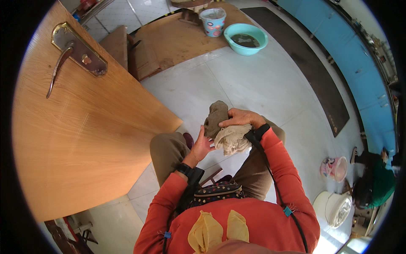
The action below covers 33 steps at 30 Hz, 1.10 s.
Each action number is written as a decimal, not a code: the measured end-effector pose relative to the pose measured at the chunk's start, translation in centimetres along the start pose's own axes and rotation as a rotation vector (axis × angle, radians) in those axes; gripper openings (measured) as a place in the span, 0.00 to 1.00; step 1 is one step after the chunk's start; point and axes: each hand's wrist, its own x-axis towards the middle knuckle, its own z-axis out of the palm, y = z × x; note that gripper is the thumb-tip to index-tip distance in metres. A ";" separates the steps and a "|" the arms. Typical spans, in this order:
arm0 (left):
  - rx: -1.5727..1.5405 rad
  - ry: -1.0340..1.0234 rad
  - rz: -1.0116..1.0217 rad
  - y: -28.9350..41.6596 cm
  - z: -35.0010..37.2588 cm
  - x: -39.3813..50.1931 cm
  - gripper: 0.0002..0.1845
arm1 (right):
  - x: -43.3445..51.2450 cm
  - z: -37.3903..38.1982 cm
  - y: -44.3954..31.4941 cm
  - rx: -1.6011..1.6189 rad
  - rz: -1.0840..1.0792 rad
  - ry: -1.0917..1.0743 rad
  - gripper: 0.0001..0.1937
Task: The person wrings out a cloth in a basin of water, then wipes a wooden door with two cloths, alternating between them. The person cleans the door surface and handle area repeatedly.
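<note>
A dark brown cloth bundle (pixel 217 117) is held up between my knees, above the tiled floor. My left hand (pixel 200 147) cups its lower end, thumb along the side and fingers spread beneath. From the right, my right hand (pixel 242 118) grips a crumpled beige cloth (pixel 234 138) under its palm. The right thumb presses where the two cloths meet. Part of the right hand's fingers is hidden behind the bundle.
A wooden door (pixel 92 136) stands close on my left. Ahead are a turquoise basin (pixel 263 39) of dark water, a patterned bucket (pixel 213 23) and a cardboard sheet (pixel 177 41). Blue cabinets (pixel 349 57) line the right, near a white bucket (pixel 323 206) and a person in green (pixel 382 187).
</note>
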 end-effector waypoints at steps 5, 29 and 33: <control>0.083 0.124 0.139 3.7 0.8 -0.4 0.29 | 1.5 0.2 -3.2 -0.236 -0.004 -0.110 0.38; 1.229 0.978 1.685 22.1 6.4 -17.0 0.24 | 2.1 1.0 1.4 1.495 -0.331 0.202 0.29; 2.114 1.252 1.805 24.7 7.3 -16.7 0.28 | 3.1 0.2 2.7 1.463 -0.411 0.292 0.28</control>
